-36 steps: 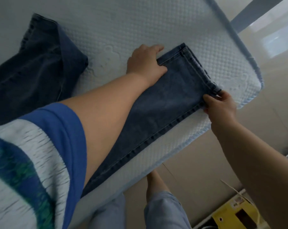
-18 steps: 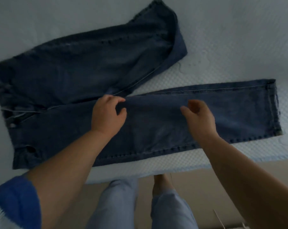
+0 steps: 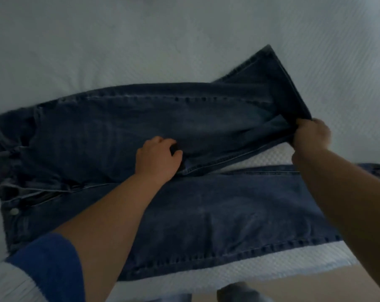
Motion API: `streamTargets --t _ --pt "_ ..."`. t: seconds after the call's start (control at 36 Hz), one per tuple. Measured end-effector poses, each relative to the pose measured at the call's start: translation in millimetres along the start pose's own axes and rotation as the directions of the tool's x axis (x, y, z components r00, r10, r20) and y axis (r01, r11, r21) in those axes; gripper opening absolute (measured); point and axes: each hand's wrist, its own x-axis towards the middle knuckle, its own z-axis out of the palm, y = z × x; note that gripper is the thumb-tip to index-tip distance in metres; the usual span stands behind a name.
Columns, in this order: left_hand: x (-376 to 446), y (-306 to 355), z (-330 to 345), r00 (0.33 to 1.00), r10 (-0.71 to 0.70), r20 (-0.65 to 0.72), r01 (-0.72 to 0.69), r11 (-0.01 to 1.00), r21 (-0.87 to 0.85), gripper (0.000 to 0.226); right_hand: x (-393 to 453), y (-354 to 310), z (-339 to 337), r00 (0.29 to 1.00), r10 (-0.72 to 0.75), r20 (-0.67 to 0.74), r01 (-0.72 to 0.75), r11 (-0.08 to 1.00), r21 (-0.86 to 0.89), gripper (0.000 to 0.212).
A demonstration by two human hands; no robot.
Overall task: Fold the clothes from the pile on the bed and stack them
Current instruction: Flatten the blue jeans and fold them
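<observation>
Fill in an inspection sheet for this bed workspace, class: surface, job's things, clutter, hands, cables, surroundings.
Surface: white textured mattress, near edge visible.
Job's things: dark blue jeans spread flat, waistband left; far leg angled away from near leg.
Clutter: nothing seen.
Hands: left hand grips the far leg's inner seam; right hand holds that leg's hem, fingers curled.
Cables: nothing seen.
Surroundings: beige floor below the bed edge.

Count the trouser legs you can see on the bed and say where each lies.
2. The far leg lies angled across the mattress, held by the left hand and right hand. The near leg lies flat along the bed's edge.
</observation>
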Motion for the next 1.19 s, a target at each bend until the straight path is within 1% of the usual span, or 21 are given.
streamTargets --t 0.06,0.08,0.14,0.19,0.22,0.28,0.36,0.42,0.44,0.53,0.61,0.67,0.72,0.78,0.81,0.86,0.92,0.97,1.03,1.11,1.19 --pt "5 3 -3 1.0 -0.008 0.026 0.008 1.0 0.007 0.043 -4 12 -11 0.99 0.129 -0.049 -0.113 0.962 0.247 0.022" --pt "7 5 -4 0.999 -0.013 0.031 0.013 1.0 0.012 0.043 -6 19 -17 0.981 0.189 -0.046 -0.166 0.937 0.307 0.02" --pt "13 13 -7 1.0 -0.004 0.004 0.004 1.0 -0.002 0.04 -7 34 -30 0.964 0.265 -0.008 -0.254 0.93 0.264 0.011" --pt "19 22 -10 0.998 0.031 -0.055 -0.034 0.998 -0.051 0.036 -4 51 -38 0.959 0.283 0.019 -0.283 0.952 0.12 0.006" --pt "24 29 -10 0.995 0.06 -0.08 -0.066 0.995 -0.072 0.034 2 55 -40 0.965 0.262 -0.003 -0.262 0.965 0.025 0.007" --pt "32 44 -11 0.983 0.133 -0.125 -0.144 0.986 -0.086 0.034 19 54 -42 0.99 0.129 -0.061 -0.137 0.976 -0.169 0.041" --pt "47 72 -10 0.946 0.26 -0.191 -0.277 0.959 -0.065 0.039 52 31 -39 0.995 -0.1 -0.01 0.094 0.965 -0.245 0.082" --pt "58 95 -5 0.92 0.346 -0.182 -0.355 0.935 -0.016 0.047 74 13 -34 0.99 -0.129 0.061 0.141 0.952 -0.271 0.087" --pt "64 108 -1 0.913 0.38 -0.15 -0.381 0.924 0.021 0.051 83 3 -32 0.99 -0.093 0.109 0.116 0.965 -0.235 0.08" --pt "82 148 11 0.91 0.413 -0.039 -0.406 0.905 0.124 0.065 104 -16 -30 0.955 0.013 0.298 0.034 0.988 -0.152 0.028" --pt "98 182 18 0.941 0.337 0.036 -0.336 0.913 0.233 0.072 116 -19 -34 0.922 0.036 0.386 0.022 0.989 -0.145 0.013" --pt "107 204 19 0.973 0.191 0.128 -0.223 0.916 0.332 0.083 122 -16 -43 0.927 -0.057 0.371 0.06 0.998 0.006 0.009" --pt "112 225 18 0.979 0.018 0.205 -0.089 0.936 0.34 0.101 125 -12 -58 0.953 -0.144 0.265 0.099 0.979 0.177 0.013" --pt "118 242 19 0.962 -0.068 0.263 -0.018 0.951 0.31 0.112 127 -6 -79 0.979 -0.131 0.157 0.071 0.938 0.338 0.014" --pt "121 250 20 0.953 -0.061 0.297 -0.035 0.951 0.307 0.112 129 0 -89 0.988 -0.088 0.129 0.028 0.913 0.407 0.014" --pt "123 266 24 0.93 0.028 0.366 -0.144 0.944 0.295 0.094 132 13 -107 0.991 0.018 0.136 -0.078 0.892 0.446 0.018" --pt "128 281 31 0.907 0.163 0.389 -0.287 0.915 0.285 0.055 137 26 -122 0.97 0.146 0.193 -0.22 0.868 0.445 0.019" --pt "133 293 38 0.903 0.245 0.353 -0.349 0.898 0.268 0.026 147 34 -134 0.93 0.266 0.254 -0.359 0.805 0.473 0.009" --pt "141 301 42 0.917 0.284 0.28 -0.347 0.914 0.209 0.017 159 35 -143 0.889 0.305 0.343 -0.44 0.775 0.453 0.002" --pt "154 307 43 0.938 0.312 0.152 -0.33 0.938 0.109 0.022 177 39 -150 0.882 0.256 0.396 -0.402 0.846 0.35 0.004" --pt "163 313 41 0.936 0.35 0.039 -0.352 0.935 0.051 0.019 184 40 -157 0.966 0.102 0.239 -0.171 0.941 0.291 0.011"
